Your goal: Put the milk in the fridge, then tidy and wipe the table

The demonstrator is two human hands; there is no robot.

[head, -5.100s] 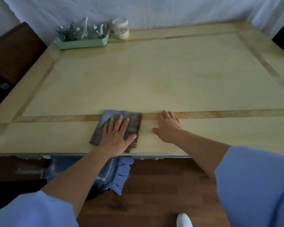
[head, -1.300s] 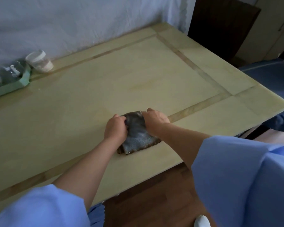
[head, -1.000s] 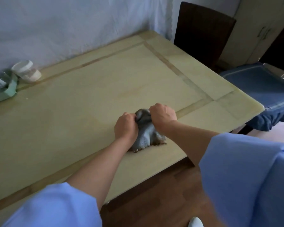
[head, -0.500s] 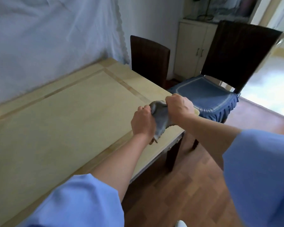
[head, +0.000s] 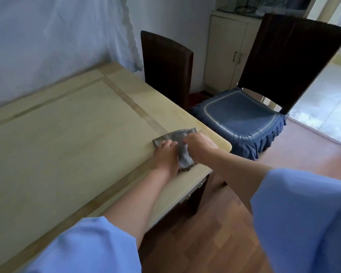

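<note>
Looking down at a big pale yellow-green table [head: 67,134] that fills most of the left side, with a darker inlaid band running round near its edges. Behind it hangs a light blue-white curtain [head: 47,40] against the wall. Wood floor [head: 215,243] shows at the bottom right, and it gives way to pale tile further back.

Two dark chairs sit off the table's right end. The nearer one [head: 287,56] has a tall back and a blue ruffled seat cushion [head: 238,117] with a pale stitched border. The other one [head: 165,64] is pushed in close to the table's end, further back. Between them, against the wall, there's a cream cabinet [head: 224,52] with two small door handles.

Both arms come in from the bottom in loose light blue short sleeves [head: 303,223].

Now the small stuff: a grey cloth [head: 182,152] lies on the table right by the near right corner, spread out partly flat with a few creases. The left hand [head: 166,156] rests on the cloth's left part with fingers curled down, pressing it to the tabletop. The right hand [head: 199,144] is on the cloth's right side, fingers bunched and pinching a bit of the fabric. Knuckles of the two hands almost touch.
</note>
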